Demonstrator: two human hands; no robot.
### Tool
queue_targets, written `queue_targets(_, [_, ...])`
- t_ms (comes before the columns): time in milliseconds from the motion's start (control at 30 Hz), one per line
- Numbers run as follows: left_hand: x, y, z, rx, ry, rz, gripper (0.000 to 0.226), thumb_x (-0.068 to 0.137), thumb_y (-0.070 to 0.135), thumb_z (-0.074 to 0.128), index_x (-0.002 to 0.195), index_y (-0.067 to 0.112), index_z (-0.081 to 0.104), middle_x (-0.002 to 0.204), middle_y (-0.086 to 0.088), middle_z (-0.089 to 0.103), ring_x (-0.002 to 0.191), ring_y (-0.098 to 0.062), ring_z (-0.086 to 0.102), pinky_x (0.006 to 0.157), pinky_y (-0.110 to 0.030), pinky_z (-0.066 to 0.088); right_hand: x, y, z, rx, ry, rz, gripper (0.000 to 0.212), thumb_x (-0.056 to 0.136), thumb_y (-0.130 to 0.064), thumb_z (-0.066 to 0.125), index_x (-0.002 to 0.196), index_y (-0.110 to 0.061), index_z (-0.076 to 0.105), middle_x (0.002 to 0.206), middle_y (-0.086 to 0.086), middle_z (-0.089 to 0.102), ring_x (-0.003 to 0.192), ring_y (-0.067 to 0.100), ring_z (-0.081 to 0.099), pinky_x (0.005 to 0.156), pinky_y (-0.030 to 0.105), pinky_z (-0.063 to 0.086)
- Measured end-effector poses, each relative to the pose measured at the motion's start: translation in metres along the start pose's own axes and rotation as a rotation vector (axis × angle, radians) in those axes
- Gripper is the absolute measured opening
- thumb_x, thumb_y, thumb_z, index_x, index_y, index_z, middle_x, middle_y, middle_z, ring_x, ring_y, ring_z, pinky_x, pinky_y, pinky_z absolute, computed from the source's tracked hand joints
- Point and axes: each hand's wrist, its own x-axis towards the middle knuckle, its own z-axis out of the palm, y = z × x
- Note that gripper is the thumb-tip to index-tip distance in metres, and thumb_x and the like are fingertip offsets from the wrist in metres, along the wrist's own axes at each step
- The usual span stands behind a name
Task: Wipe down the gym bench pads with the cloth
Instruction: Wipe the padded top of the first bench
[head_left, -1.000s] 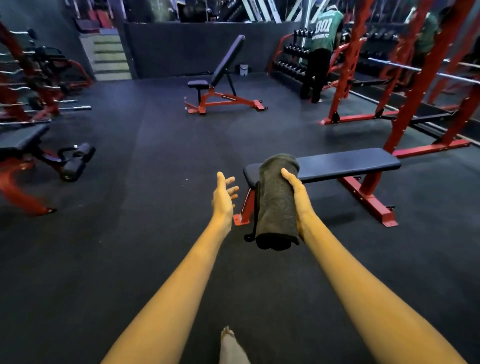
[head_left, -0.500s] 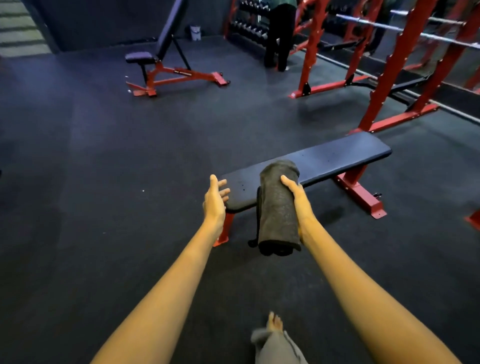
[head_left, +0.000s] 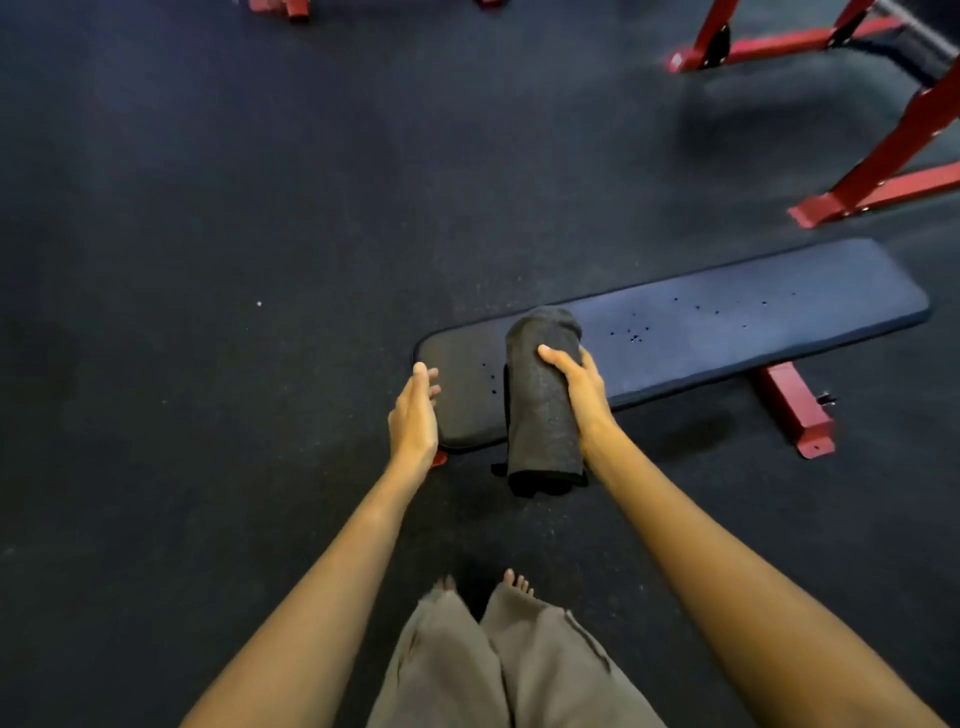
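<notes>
Our right hand (head_left: 576, 395) grips the folded dark grey cloth (head_left: 540, 410) over the near end of the long dark blue bench pad (head_left: 727, 327). Our left hand (head_left: 413, 415) has a wide grip, beside that end. We think wiping has not started.

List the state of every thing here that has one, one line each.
cloth: folded over, held up, lower end hanging free.
bench pad: flat, small dark spots on top.
right hand: grips the cloth, thumb on its front.
left hand: open, holds nothing, beside the pad's near end.
</notes>
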Motion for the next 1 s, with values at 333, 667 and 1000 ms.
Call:
queue_targets(333, [0.16,-0.059,0.015,0.281,-0.099,0.031,0.042,0.102,0.039,0.03,0.132,0.018,0.051,0.12,0.003,0.058,0.108,-0.005,0.052,0.092,-0.017,0.039,0.148,0.053,0.068,-0.948,-0.135,-0.447,0.087,0.088,-0.037,0.065,0.151,-0.042,0.005,0.151,0.005,0.026,0.128,0.019,0.038,0.101,0.042,0.038])
queue_targets(667, [0.231,-0.174,-0.002,0.846,-0.387,0.199,0.064,0.101,0.035,0.034,0.149,0.014,-0.004,0.157,-0.001,-0.011,0.143,-0.01,-0.01,0.117,-0.033,-0.003,0.23,0.19,0.077,-1.68,-0.144,-0.492,0.074,0.091,-0.063,0.032,0.153,-0.034,0.003,0.161,0.011,0.004,0.142,0.05,0.009,0.1,0.077,0.014])
queue_targets(1000, [0.239,-0.192,0.021,1.14,-0.495,0.316,0.086,0.088,0.055,0.032,0.142,0.012,-0.02,0.149,-0.002,-0.029,0.139,-0.017,-0.026,0.112,-0.028,-0.015,0.262,0.161,0.037,-1.56,0.265,-0.412,0.068,0.089,-0.05,0.039,0.152,-0.035,0.017,0.159,0.012,0.018,0.123,0.05,0.039,0.087,0.066,0.04])
